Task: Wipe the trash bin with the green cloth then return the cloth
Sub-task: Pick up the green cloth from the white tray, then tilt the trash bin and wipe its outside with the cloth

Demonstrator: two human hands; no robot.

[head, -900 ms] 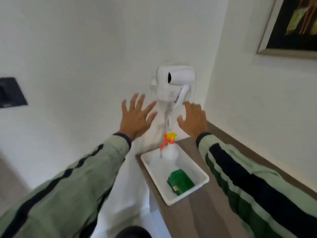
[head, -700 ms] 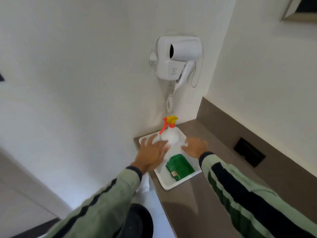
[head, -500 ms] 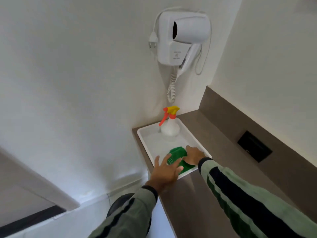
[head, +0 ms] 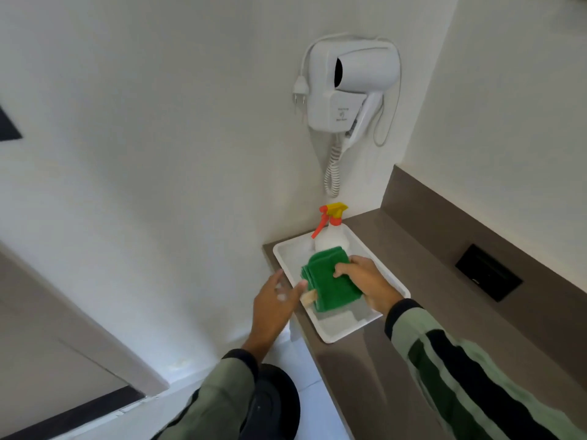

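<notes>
A folded green cloth (head: 327,282) is lifted just above the white tray (head: 336,333) on the brown counter. My right hand (head: 365,282) grips the cloth from its right side. My left hand (head: 274,304) hovers at the tray's left rim with fingers spread, its fingertips near the cloth's tan label. A dark round trash bin (head: 279,404) stands on the floor below the counter edge, partly hidden by my left sleeve.
A white spray bottle (head: 332,238) with a red and yellow trigger stands at the tray's far end. A wall-mounted hair dryer (head: 349,87) with a coiled cord hangs above. A black outlet plate (head: 487,271) sits in the counter's back panel. The brown counter (head: 422,312) runs right.
Both hands came down from the wall to the tray. My right hand took hold of the green cloth and lifted it. The view tilted downward.
</notes>
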